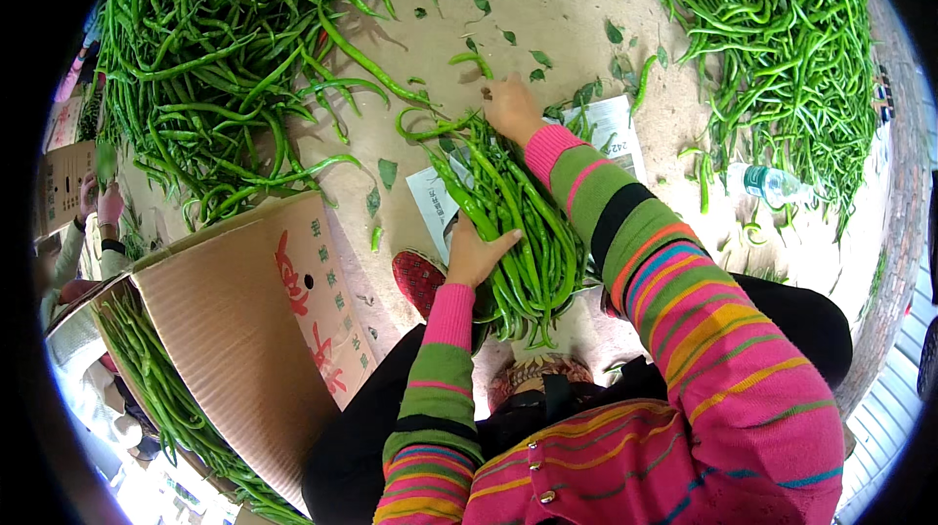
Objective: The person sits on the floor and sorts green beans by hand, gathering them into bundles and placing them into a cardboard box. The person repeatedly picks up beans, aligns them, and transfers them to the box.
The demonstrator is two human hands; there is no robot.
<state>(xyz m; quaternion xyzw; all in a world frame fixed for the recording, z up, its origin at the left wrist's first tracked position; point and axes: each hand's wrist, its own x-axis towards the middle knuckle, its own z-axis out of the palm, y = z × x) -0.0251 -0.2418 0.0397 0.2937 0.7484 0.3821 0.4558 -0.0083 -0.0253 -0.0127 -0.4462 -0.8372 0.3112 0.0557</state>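
A bundle of long green chili peppers (524, 232) lies before me over sheets of printed paper (432, 199), its lower ends towards my lap. My left hand (476, 250) grips the bundle's left side, thumb laid across the peppers. At the far end of the bundle is my right hand (511, 106), fingers bent down; whether it pinches a pepper cannot be made out. A curved loose pepper (475, 62) lies just beyond those fingers.
Big heaps of green chili peppers rise at left (198, 71) and right (791, 71). An open cardboard box (234, 320) holding peppers stands at my left. Leaves (388, 173) and a plastic bottle (773, 184) lie on the ground. Another person's gloved hand (110, 204) shows at far left.
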